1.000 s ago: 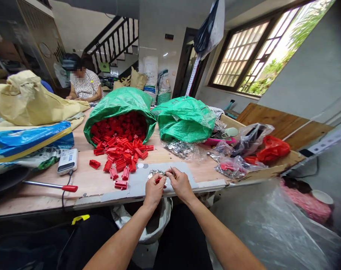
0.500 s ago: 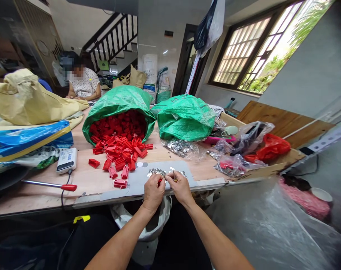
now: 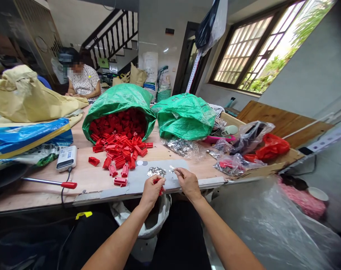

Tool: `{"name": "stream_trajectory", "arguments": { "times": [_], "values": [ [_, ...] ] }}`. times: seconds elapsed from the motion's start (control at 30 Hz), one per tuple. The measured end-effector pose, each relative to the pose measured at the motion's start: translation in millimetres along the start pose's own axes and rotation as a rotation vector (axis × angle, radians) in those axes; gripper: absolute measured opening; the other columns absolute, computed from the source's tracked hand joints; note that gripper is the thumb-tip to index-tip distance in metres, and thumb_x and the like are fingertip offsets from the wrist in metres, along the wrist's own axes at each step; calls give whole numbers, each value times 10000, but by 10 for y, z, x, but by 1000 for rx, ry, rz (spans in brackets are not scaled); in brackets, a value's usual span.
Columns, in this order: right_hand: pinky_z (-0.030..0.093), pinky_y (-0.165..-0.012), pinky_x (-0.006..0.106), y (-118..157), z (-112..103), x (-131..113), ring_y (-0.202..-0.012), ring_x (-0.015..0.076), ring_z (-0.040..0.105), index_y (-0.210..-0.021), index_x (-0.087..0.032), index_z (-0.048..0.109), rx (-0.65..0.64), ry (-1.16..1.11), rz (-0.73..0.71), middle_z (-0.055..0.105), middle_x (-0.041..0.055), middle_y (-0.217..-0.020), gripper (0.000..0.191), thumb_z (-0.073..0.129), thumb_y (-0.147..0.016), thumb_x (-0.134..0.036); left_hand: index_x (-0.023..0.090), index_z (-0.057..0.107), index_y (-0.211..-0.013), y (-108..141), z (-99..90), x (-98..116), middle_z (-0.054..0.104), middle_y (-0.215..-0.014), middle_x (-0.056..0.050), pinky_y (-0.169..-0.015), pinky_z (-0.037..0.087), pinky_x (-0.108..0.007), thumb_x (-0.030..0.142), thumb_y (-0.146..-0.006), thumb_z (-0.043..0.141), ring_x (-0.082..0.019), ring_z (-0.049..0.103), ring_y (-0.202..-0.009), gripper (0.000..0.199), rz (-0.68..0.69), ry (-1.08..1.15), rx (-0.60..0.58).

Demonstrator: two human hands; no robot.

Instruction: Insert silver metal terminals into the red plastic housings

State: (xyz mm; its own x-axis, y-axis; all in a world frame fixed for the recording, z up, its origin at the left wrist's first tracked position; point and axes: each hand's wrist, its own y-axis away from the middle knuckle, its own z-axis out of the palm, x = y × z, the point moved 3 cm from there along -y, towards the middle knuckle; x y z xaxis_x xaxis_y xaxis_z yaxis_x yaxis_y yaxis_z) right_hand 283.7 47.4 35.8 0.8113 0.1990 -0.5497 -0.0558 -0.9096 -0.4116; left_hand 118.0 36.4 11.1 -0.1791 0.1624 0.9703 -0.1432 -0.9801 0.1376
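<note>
red part [image 3: 161, 191] sits gripped in left hand [image 3: 150, 192]; cannot tell whether right hand [image 3: 189, 184] grips.

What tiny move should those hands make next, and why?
Perhaps the right hand should pinch one small, shiny silver piece, unless it already has one, which I can't tell. Its fingertips are close to several on the flat grey sheet, and the left hand already holds a red plastic part.

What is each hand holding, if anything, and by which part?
The left hand holds a red piece, but covers too much of it to tell by which part. Whether the right hand holds anything cannot be told.
</note>
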Motion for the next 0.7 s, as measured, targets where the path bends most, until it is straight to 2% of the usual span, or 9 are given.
{"name": "stream_trajectory", "arguments": {
  "times": [0.17,0.3,0.37,0.47,0.6,0.7],
  "values": [
    [473,-773,296,111,88,174,-886,209,647,-986,-242,680,-55,319,-60,710,51,-1001,211,504,-877,-201,159,551,-685,41,19,55,553,-591,32,-398,346,-180,430,-624,706,-72,511,-431,318,-106,145,-15],
    [469,-845,295,228,56,174,-976,197,619,-1075,-256,654,-90,377,-192,683,36,-1090,326,501,-839,-91,157,534,-682,56,14,54,566,-604,32,-404,367,-173,439,-589,739,-68,531,-439,361,-182,226,-13],
    [465,-884,302,257,2,158,-1026,198,604,-1126,-244,632,-81,357,-217,664,40,-1139,337,491,-852,-107,159,525,-681,51,12,47,562,-596,40,-409,376,-168,444,-577,751,-64,535,-441,378,-208,257,-9],
    [472,-891,310,247,-94,168,-1048,195,599,-1152,-233,613,-51,284,-166,651,43,-1154,328,451,-881,-143,160,532,-697,41,17,31,560,-583,47,-408,383,-167,439,-560,772,-64,539,-439,393,-236,285,-9],
    [478,-856,324,187,-170,201,-981,199,622,-1064,-229,644,-36,162,-60,673,49,-1064,288,428,-886,-164,162,533,-709,31,25,5,568,-584,48,-403,386,-163,430,-557,785,-67,549,-440,398,-253,307,-14],
    [473,-826,322,150,-160,141,-909,196,632,-963,-221,664,-95,-3,-16,692,43,-969,205,479,-876,-232,163,538,-725,30,26,-15,573,-588,48,-400,380,-155,433,-568,784,-63,550,-439,398,-260,323,-22]
  ]
}}
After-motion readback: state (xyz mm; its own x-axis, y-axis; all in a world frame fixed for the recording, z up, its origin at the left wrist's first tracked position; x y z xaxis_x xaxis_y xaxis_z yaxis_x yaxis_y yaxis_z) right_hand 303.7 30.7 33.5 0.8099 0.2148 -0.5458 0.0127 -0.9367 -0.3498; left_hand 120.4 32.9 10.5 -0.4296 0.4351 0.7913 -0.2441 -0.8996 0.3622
